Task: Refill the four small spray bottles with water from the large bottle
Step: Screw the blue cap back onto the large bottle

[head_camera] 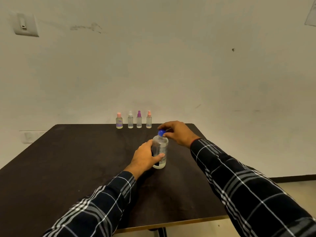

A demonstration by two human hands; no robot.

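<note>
A large clear water bottle (160, 147) stands upright in the middle of the dark table (68, 168). My left hand (145, 157) wraps around its body. My right hand (177, 132) pinches its blue cap (161, 133) from above. Along the table's far edge, small spray bottles stand in a row: a pink-capped one (119, 121) at the left, a white-capped one (130, 120), a purple-capped one (139, 119), and a second pink-capped one (149, 120) at the right. All carry their spray tops.
The table's far edge meets a pale wall (171, 65). A switch plate (25, 24) hangs high at the left of the wall. The table's right edge drops to the floor (290, 185).
</note>
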